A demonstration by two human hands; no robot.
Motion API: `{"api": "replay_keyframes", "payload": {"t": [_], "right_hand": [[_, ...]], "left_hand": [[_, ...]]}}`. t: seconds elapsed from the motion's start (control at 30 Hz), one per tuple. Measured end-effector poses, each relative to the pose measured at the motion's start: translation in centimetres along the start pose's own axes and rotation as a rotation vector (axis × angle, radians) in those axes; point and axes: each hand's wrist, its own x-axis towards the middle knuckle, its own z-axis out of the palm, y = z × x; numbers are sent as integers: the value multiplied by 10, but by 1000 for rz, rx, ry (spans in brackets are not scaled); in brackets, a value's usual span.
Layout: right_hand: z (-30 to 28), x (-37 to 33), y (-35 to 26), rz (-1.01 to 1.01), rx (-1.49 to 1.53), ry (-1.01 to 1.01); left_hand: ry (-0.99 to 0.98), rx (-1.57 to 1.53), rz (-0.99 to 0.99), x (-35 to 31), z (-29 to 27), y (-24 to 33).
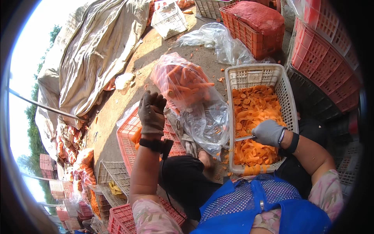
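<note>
My left hand [152, 114], in a dark glove, is raised above a red crate [126, 141] that has a few carrots [136, 135] in it. Its fingers are curled together, and nothing shows in them. Just beyond it lies a clear plastic bag [181, 80] full of whole carrots. My right hand [269, 132], in a grey glove, grips a tool with a thin metal blade [244, 138]; its handle is hidden in the glove. That hand is over a whitish crate [230, 93] holding orange carrot peelings and round slices [257, 105].
Loose clear plastic sheeting [218, 39] lies on the ground at the back. A red crate with a red mesh sack [257, 17] stands behind, and stacked red crates [323, 58] rise at the right. A large beige tarp [101, 50] covers a pile at the left, near more crates [115, 179].
</note>
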Motion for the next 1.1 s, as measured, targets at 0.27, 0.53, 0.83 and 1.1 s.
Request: {"api": "replay_keyframes", "payload": {"t": [0.27,0.53,0.83,1.1], "right_hand": [[-2,-29,-20,-46,26,-31],[-21,-47,-5,-89,130,-159],[-15,-52,-8,-113,197,-261],[-14,-45,-11,-152,188,-275]], "left_hand": [[64,1031,-16,183,-76,-80],[235,380,-736,145,-139,-318],[362,-16,-265,193,-114,-341],[41,-429,-85,208,-75,-282]]}}
